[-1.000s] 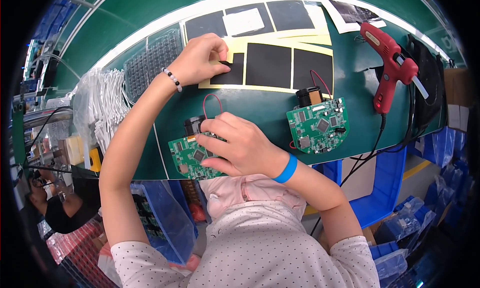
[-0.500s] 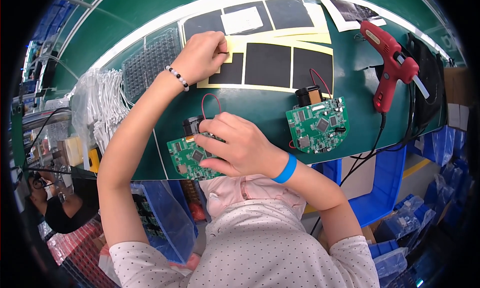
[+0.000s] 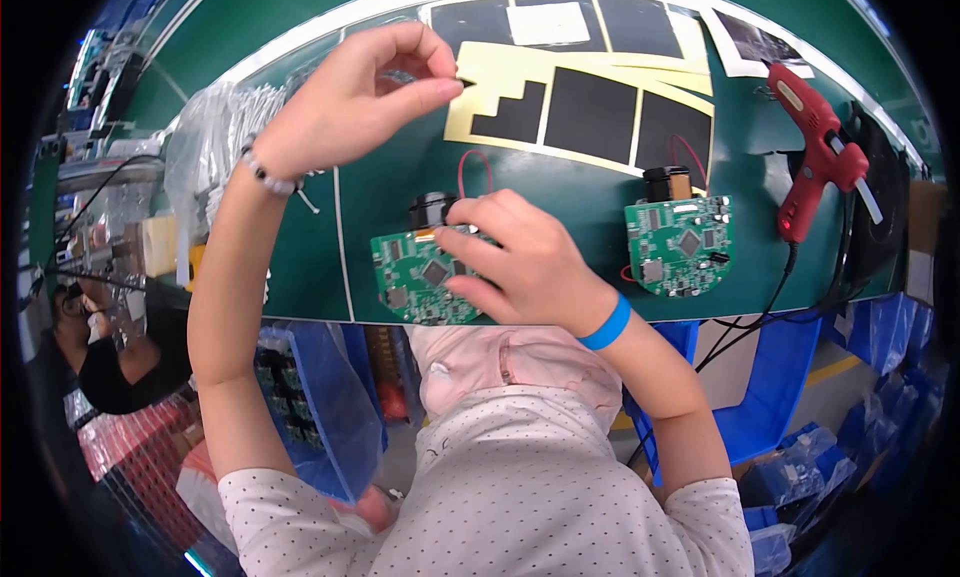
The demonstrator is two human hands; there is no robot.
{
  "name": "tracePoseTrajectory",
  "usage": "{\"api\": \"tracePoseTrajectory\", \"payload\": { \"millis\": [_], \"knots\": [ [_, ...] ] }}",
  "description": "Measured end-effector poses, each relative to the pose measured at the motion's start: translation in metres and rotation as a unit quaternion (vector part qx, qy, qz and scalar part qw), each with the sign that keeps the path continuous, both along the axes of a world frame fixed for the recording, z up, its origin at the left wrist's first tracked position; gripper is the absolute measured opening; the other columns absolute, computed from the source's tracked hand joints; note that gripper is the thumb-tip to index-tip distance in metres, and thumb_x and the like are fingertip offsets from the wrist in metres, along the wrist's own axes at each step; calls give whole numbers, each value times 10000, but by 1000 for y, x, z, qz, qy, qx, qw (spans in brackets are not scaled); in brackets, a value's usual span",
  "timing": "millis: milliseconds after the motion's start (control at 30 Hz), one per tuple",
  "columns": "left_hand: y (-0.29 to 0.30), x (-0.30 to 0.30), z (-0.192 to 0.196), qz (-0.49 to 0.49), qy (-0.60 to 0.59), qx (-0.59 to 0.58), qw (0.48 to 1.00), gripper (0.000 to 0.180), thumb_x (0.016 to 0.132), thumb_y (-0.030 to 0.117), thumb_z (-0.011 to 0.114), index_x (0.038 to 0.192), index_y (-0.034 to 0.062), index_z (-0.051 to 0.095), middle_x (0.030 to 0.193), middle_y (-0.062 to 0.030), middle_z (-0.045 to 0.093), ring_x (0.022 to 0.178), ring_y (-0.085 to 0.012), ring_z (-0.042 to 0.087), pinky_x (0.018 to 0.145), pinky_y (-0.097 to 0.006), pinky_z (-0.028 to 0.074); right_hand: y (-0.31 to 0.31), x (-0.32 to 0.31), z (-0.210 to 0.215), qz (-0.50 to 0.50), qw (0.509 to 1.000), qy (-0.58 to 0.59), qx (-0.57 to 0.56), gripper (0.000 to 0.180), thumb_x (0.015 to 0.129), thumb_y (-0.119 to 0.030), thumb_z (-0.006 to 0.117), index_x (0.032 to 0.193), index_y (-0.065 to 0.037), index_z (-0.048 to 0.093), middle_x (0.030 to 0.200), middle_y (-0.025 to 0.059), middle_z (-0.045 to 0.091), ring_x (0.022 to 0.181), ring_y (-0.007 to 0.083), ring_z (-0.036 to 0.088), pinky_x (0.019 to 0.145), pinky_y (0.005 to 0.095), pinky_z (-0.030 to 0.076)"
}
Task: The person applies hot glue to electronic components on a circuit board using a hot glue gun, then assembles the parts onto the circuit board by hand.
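Between the thumb and forefinger of my left hand (image 3: 345, 102), a tiny black sticker piece (image 3: 465, 82) is pinched. That hand hovers at the left edge of a yellow backing sheet (image 3: 490, 67) with black adhesive squares. One black square (image 3: 515, 117) there is partly used up, leaving a stepped outline. My right hand (image 3: 530, 257) has its fingers curled onto a green circuit board (image 3: 400, 252) at the table's front edge, holding it. A black cylindrical part (image 3: 432, 210) with a red wire loop sits at this board's far side. My right fingers hide part of the board.
To the right lies a second green circuit board (image 3: 685, 242) with a similar black part. Beyond it are a red glue gun (image 3: 815, 152) and cables. White cable bundles in plastic (image 3: 215, 142) lie at the left. Blue bins (image 3: 775, 387) stand below the table edge.
My left hand has come away from the backing sheet to the left, the black piece pinched in its fingers. My right hand stays on the circuit board. The whole view has shifted somewhat.
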State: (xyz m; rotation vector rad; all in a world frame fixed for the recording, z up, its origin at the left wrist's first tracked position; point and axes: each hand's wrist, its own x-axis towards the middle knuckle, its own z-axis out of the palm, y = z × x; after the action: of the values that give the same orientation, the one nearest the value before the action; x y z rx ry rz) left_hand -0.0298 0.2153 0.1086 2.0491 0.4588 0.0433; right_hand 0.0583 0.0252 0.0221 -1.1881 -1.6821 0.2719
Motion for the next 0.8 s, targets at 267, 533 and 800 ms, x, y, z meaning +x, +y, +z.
{"api": "tracePoseTrajectory", "payload": {
  "millis": [267,533,800],
  "knots": [
    [-79,-69,-10,89,-91,216,968,477,761,-13,619,1212,17,466,826,-89,661,802,-234,654,714,-296,497,1,-2,1,-5,1000,-29,-8,333,650,-190,718,931,-62,592,955,83,541,757,247,523,641,335,470],
    [-98,-85,-33,90,-143,314,934,493,740,-53,627,1212,11,499,928,-84,666,807,-253,634,725,-330,493,3,-1,-1,-2,999,-33,-4,339,654,-171,711,955,-56,607,970,101,543,761,265,535,642,343,475],
    [-99,-84,-35,36,-166,327,929,469,740,-70,609,1192,-5,505,987,-133,636,823,-264,626,736,-345,500,2,-1,-1,-10,1000,-21,-2,329,649,-78,654,972,-40,606,967,113,548,739,272,534,632,344,475]
  ]
}}
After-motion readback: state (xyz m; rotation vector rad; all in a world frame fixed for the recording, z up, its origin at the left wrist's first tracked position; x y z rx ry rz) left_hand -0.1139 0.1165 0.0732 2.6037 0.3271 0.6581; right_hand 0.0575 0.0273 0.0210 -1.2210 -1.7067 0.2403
